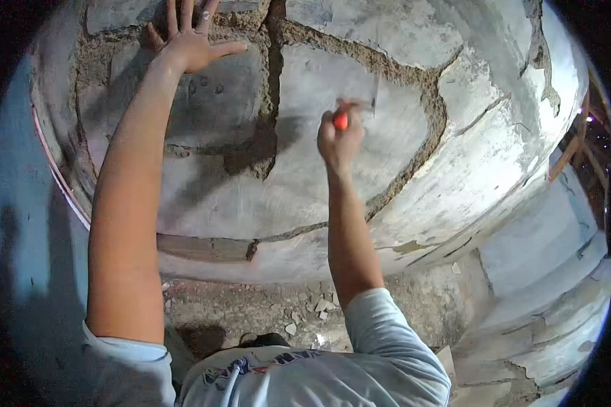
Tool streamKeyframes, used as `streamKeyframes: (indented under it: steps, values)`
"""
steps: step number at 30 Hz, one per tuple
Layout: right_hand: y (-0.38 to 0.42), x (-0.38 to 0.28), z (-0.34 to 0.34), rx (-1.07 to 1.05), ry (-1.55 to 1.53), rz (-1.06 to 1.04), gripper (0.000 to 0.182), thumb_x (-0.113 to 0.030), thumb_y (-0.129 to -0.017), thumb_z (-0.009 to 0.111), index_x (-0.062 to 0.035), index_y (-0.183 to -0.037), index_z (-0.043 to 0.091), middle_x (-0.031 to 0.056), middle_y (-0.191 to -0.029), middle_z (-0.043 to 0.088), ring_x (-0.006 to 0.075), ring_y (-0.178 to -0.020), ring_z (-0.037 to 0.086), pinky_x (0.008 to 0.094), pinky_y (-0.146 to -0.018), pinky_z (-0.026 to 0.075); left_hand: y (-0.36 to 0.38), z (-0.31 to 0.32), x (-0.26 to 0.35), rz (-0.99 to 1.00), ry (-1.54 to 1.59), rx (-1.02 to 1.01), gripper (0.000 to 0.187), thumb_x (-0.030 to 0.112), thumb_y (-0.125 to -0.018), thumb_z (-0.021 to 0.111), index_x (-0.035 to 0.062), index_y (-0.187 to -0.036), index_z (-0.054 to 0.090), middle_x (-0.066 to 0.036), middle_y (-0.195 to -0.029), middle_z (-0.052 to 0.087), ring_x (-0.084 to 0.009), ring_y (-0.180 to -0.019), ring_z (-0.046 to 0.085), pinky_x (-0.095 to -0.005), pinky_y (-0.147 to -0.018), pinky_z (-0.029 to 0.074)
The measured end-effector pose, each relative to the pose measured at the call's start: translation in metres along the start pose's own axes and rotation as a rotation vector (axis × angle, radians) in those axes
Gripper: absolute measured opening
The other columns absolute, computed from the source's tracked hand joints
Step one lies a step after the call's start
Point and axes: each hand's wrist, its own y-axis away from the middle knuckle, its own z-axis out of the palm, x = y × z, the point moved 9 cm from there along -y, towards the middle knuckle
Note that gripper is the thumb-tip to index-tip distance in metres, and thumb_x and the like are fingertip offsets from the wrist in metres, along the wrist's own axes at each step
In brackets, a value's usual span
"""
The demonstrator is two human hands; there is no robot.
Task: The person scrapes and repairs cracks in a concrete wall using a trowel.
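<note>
My left hand [189, 51] lies with fingers spread on the upper left of a grey plastered wall [204, 197]. In my right hand [341, 139] is a tool with a red handle end [341, 121], and its thin metal blade [375, 95] is seen nearly edge-on against the wall. Whether it is a trowel or a scraper I cannot make out. Rough brown grooves [433, 108] run through the plaster around smooth grey patches. One vertical groove [273, 88] passes between my two hands.
Broken plaster pieces [322, 305] litter the ground at the wall's foot. A blue wall [20, 224] stands on the left. Further cracked plaster [536, 325] shows at lower right, with wooden sticks [574, 149] at the right edge.
</note>
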Motion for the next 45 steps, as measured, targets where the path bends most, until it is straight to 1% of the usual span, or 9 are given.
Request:
streamKeyframes:
  steps: [8, 17, 20, 23, 29, 34, 38, 39, 45]
  values:
    - [0.009, -0.014, -0.008, 0.010, -0.823, 0.016, 0.010, -0.003, -0.088, 0.068, 0.0001, -0.088, 0.059, 0.0013, -0.075, 0.058, 0.0098, -0.065, 0.050, 0.0270, -0.060, 0.042, 0.000, 0.000, 0.000, 0.020, 0.023, 0.020, 0.129, 0.092, -0.078, 0.052, 0.0219, -0.166, -0.013, -0.019, -0.166, -0.033, -0.0466, -0.152, -0.026, -0.0742, -0.118, -0.002]
    - [0.009, 0.039, -0.012, 0.010, -0.170, 0.274, 0.013, -0.010, -0.084, 0.062, 0.0021, -0.089, 0.061, 0.0090, -0.070, 0.056, 0.0207, -0.064, 0.052, 0.0342, -0.065, 0.046, -0.015, 0.013, -0.009, 0.028, -0.006, 0.072, 0.128, 0.090, -0.078, 0.056, 0.0248, -0.166, -0.012, -0.017, -0.166, -0.032, -0.0460, -0.153, -0.024, -0.0727, -0.120, 0.005]
    - [0.002, -0.020, -0.031, 0.088, -0.351, -0.188, 0.010, -0.001, -0.087, 0.063, -0.0017, -0.089, 0.054, 0.0024, -0.068, 0.052, 0.0108, -0.057, 0.050, 0.0286, -0.054, 0.043, 0.000, 0.002, 0.000, 0.066, 0.126, 0.042, 0.128, 0.086, -0.080, 0.059, 0.0244, -0.166, -0.012, -0.017, -0.166, -0.032, -0.0456, -0.153, -0.025, -0.0697, -0.122, 0.007]
    - [0.009, 0.012, 0.004, 0.119, -1.204, 0.173, 0.011, 0.001, -0.087, 0.065, -0.0019, -0.089, 0.054, 0.0016, -0.075, 0.055, 0.0098, -0.060, 0.050, 0.0251, -0.059, 0.043, 0.000, -0.001, -0.001, 0.032, 0.124, 0.014, 0.129, 0.086, -0.080, 0.059, 0.0233, -0.165, -0.013, -0.017, -0.166, -0.033, -0.0451, -0.152, -0.027, -0.0687, -0.122, 0.006]
    - [0.012, -0.002, -0.006, -0.057, 0.011, 0.154, 0.024, -0.009, -0.082, 0.063, 0.0009, -0.104, 0.064, 0.0162, -0.071, 0.052, 0.0204, -0.068, 0.059, 0.0347, -0.071, 0.050, -0.017, 0.015, -0.006, 0.067, 0.077, 0.087, 0.127, 0.085, -0.081, 0.059, 0.0223, -0.165, -0.013, -0.017, -0.166, -0.034, -0.0452, -0.152, -0.027, -0.0685, -0.122, 0.003]
    - [0.015, -0.088, -0.038, 0.184, -0.486, -0.363, 0.016, 0.010, -0.081, 0.062, -0.0033, -0.078, 0.053, -0.0020, -0.072, 0.049, 0.0059, -0.061, 0.043, 0.0257, -0.061, 0.041, -0.005, 0.005, -0.002, 0.051, 0.091, 0.049, 0.128, 0.088, -0.080, 0.056, 0.0202, -0.166, -0.011, -0.018, -0.165, -0.035, -0.0455, -0.152, -0.028, -0.0669, -0.123, 0.004]
    - [0.014, -0.044, -0.014, 0.121, -0.117, -0.290, 0.015, -0.006, -0.084, 0.066, 0.0012, -0.080, 0.054, 0.0084, -0.076, 0.056, 0.0126, -0.066, 0.050, 0.0320, -0.063, 0.045, -0.001, 0.005, 0.001, 0.030, 0.022, 0.015, 0.129, 0.089, -0.079, 0.055, 0.0197, -0.166, -0.010, -0.018, -0.166, -0.032, -0.0448, -0.152, -0.027, -0.0672, -0.123, 0.004]
    - [0.010, 0.030, 0.020, -0.275, 0.009, 0.318, 0.020, -0.012, -0.083, 0.067, 0.0025, -0.085, 0.055, 0.0132, -0.077, 0.058, 0.0142, -0.072, 0.053, 0.0347, -0.066, 0.046, 0.000, 0.004, 0.002, 0.031, 0.024, 0.010, 0.129, 0.089, -0.079, 0.055, 0.0196, -0.166, -0.010, -0.018, -0.166, -0.032, -0.0450, -0.153, -0.027, -0.0677, -0.122, 0.004]
    - [0.005, -0.044, -0.031, 0.144, -0.355, -0.139, 0.010, 0.002, -0.087, 0.064, 0.0006, -0.086, 0.054, 0.0009, -0.074, 0.053, 0.0106, -0.068, 0.046, 0.0265, -0.065, 0.043, -0.002, 0.008, -0.004, 0.086, 0.131, 0.052, 0.128, 0.090, -0.079, 0.054, 0.0205, -0.166, -0.008, -0.018, -0.167, -0.030, -0.0461, -0.153, -0.024, -0.0696, -0.121, 0.004]
